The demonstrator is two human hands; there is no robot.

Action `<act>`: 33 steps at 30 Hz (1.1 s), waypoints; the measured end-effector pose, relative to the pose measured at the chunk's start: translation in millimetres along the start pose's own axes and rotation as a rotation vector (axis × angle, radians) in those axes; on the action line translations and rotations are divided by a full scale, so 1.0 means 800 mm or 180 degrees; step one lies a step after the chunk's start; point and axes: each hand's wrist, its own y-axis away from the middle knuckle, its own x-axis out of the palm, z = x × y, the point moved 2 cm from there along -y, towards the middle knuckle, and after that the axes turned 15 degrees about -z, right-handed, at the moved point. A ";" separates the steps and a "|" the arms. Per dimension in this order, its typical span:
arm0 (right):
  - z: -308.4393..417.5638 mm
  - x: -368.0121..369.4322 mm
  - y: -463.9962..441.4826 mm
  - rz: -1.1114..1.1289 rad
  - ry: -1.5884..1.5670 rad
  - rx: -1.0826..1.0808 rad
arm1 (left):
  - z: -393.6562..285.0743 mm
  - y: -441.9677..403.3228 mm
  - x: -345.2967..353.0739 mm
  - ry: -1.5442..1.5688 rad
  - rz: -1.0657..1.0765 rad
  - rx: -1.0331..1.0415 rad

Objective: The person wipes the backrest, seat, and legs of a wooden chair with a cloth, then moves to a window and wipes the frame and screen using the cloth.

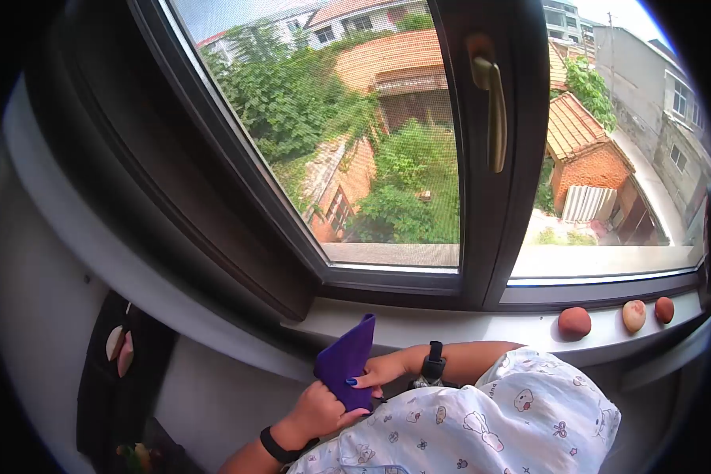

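A folded purple cloth is held up in front of me, its pointed corner reaching over the window sill. My left hand, with a black band on the wrist, is closed around its lower left side. My right hand, with a dark strap and a watch at the wrist, pinches the cloth's lower right edge; dark polish shows on the thumbnail. The two hands are close together, and part of the cloth is hidden by the fingers.
Three reddish, rounded stone-like objects lie on the white window sill to the right. Behind it stands a dark-framed window with a handle. Dark fabric hangs at the lower left. My patterned white garment fills the lower right.
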 end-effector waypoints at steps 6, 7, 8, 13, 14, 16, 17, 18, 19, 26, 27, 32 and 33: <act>-0.055 -0.113 0.143 -0.1239 -0.1415 0.0165 | -0.050 -0.197 -0.018 0.0093 -0.0301 0.1517; -0.024 -0.119 0.183 -0.1510 -0.1583 0.0038 | -0.051 -0.232 -0.028 0.0220 -0.0868 0.1529; -0.006 -0.125 0.218 -0.1785 -0.1574 -0.0116 | -0.051 -0.267 -0.037 0.0344 -0.1435 0.1541; -0.029 -0.165 0.346 -0.3113 -0.1045 -0.0045 | -0.058 -0.421 -0.033 0.2469 -0.2262 -0.0377; -0.027 -0.169 0.364 -0.3245 -0.1104 -0.0046 | -0.066 -0.441 -0.039 0.2766 -0.1824 -0.0586; -0.029 -0.174 0.382 -0.3457 -0.1364 -0.0210 | -0.069 -0.469 -0.042 0.3352 -0.1156 -0.0779; -0.031 -0.177 0.386 -0.3431 -0.1476 -0.0250 | -0.065 -0.479 -0.037 0.3656 -0.0927 -0.0789; -0.033 -0.179 0.389 -0.3404 -0.1590 -0.0285 | -0.068 -0.484 -0.034 0.3959 -0.0691 -0.0799; -0.034 -0.181 0.391 -0.3381 -0.1703 -0.0321 | -0.071 -0.487 -0.031 0.3681 -0.0863 -0.0991; -0.041 -0.182 0.378 -0.3259 -0.0968 -0.0026 | -0.047 -0.465 -0.134 0.0324 -0.0548 -0.0841; -0.045 -0.182 0.377 -0.3242 -0.0825 0.0003 | -0.058 -0.465 -0.144 -0.0079 -0.0500 -0.0675; -0.063 -0.182 0.377 -0.3236 -0.0774 -0.0443 | -0.083 -0.422 -0.148 -0.0475 -0.0783 -0.0191; -0.064 -0.181 0.378 -0.3211 -0.0742 -0.0476 | -0.085 -0.406 -0.145 -0.0321 -0.0871 -0.0107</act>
